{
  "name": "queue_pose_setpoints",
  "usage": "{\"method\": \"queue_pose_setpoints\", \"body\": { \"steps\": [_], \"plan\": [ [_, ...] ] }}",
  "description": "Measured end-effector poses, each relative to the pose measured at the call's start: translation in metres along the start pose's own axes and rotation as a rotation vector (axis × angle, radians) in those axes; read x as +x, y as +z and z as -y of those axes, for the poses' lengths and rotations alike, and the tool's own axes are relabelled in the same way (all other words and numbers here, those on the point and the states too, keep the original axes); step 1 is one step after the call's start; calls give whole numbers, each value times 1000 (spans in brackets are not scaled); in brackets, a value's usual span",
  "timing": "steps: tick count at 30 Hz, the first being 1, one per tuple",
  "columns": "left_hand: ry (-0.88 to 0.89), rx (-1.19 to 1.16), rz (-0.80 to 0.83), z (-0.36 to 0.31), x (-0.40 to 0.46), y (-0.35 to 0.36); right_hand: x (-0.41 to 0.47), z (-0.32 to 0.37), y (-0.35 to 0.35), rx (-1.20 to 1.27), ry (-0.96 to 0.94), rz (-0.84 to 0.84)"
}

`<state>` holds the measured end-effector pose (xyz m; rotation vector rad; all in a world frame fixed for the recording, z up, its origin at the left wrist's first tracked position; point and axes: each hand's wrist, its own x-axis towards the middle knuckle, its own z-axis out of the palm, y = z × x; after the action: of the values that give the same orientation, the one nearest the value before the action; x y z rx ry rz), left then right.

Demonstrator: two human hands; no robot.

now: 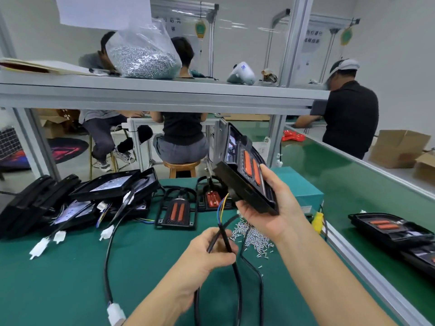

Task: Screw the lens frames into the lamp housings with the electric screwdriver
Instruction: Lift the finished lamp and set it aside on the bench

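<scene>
From your head camera: your right hand (270, 208) grips a black lamp housing (244, 177) and holds it up, tilted, above the far middle of the green desk (70, 278). Your fingers curl under its near end and your thumb lies along its right side, beside the two orange lens strips on its face. Blue and yellow wires come out of its lower end and join a black cable (226, 236).

Your left hand (211, 252) is closed round that cable, fingers curled and pinching it below the housing. The cable hangs from your fist toward the near edge of the desk.

A loose pile of small silver screws (253, 236) lies on the desk just right of your left hand, under the raised housing. Two lens frames (176, 211) with orange strips lie flat near the far edge of the desk, side by side. Left of them, at the far left corner, more housings (77, 198) are stacked with their cables and white connectors (37, 249) trailing toward you.

Beyond the right edge of the desk, further lamps (390, 228) lie on the green belt. A clear bag of screws (143, 55) sits on the shelf above.
</scene>
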<state>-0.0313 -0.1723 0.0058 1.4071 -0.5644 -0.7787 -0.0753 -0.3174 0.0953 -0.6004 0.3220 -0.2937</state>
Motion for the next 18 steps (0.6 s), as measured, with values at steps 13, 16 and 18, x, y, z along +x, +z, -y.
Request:
{"method": "queue_pose_setpoints", "body": {
  "steps": [13, 16, 18],
  "plan": [
    [175, 192, -206, -39, 4, -7, -46, 59, -40, -301, -313, 9],
    [161, 30, -240, -60, 26, 5, -63, 65, -54, -471, -398, -74],
    [168, -50, -188, -75, 40, 22, -69, 66, -60, -515, -463, -140]
  ]
}}
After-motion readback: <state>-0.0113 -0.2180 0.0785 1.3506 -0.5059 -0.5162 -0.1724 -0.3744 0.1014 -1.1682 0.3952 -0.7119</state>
